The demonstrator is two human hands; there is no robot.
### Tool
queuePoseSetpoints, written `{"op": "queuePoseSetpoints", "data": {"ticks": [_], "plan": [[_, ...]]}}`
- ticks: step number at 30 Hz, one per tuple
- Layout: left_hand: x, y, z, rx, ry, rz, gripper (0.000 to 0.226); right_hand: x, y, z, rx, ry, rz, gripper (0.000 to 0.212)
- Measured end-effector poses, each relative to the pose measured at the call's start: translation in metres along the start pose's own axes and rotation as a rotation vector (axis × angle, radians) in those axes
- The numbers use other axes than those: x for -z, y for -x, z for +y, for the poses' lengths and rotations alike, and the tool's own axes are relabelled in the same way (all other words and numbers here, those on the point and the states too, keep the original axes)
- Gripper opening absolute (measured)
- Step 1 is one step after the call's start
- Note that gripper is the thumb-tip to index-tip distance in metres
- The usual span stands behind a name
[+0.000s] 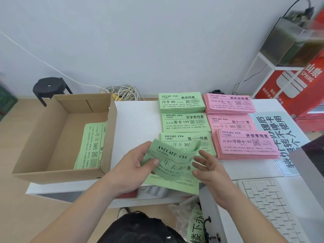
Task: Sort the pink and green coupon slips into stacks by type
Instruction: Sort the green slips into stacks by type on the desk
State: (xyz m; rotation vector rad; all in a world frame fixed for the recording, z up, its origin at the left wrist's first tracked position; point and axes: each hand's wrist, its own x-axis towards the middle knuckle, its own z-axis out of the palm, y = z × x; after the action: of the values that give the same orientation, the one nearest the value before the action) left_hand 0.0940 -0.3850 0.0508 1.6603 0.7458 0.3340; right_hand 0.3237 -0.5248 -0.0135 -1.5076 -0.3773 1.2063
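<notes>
My left hand [135, 165] grips a curled bunch of green coupon slips [171, 157] above the table's near edge, thumb on top. My right hand [208, 168] hovers beside the bunch with fingers spread and relaxed, fingertips near the slips' right side. More green slips [177, 184] lie flat under the bunch. Behind them stand three green stacks [182, 102] [185, 122] [204, 139] in a column, and to their right three pink stacks [229, 103] [231, 124] [245, 144]. Loose green slips [90, 144] lie in the cardboard box.
An open cardboard box [61, 174] stands at the table's left. A white keyboard [268, 204] lies at the near right, with a printed blue sheet [275, 135] beyond it. Tangled cables [122, 92] and a black stool [49, 87] sit behind the table.
</notes>
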Motion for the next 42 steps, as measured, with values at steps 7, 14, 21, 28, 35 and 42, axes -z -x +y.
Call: {"op": "queuePoseSetpoints", "data": {"ticks": [7, 14, 21, 28, 35, 42], "plan": [[0.008, -0.007, 0.014, -0.097, 0.042, 0.044, 0.029, 0.002, 0.006, -0.023, 0.132, -0.005, -0.100, 0.051], [-0.002, -0.002, -0.045, -0.003, 0.040, 0.224, 0.024, 0.000, 0.008, -0.008, 0.199, 0.268, 0.121, 0.033], [-0.028, 0.003, -0.093, 0.175, -0.141, 0.308, 0.041, -0.014, 0.010, 0.027, 0.187, 0.414, 0.244, 0.039], [-0.033, -0.011, -0.078, 0.202, -0.153, 0.391, 0.028, -0.020, 0.004, 0.020, 0.180, 0.427, 0.283, 0.025], [-0.030, -0.066, -0.039, 0.343, 0.090, 0.357, 0.016, -0.004, -0.027, -0.039, 0.176, 0.633, 0.346, 0.049], [-0.030, -0.110, -0.050, 0.373, 0.113, 0.273, 0.023, -0.003, -0.073, -0.069, 0.095, 0.951, 0.359, 0.051]]}}
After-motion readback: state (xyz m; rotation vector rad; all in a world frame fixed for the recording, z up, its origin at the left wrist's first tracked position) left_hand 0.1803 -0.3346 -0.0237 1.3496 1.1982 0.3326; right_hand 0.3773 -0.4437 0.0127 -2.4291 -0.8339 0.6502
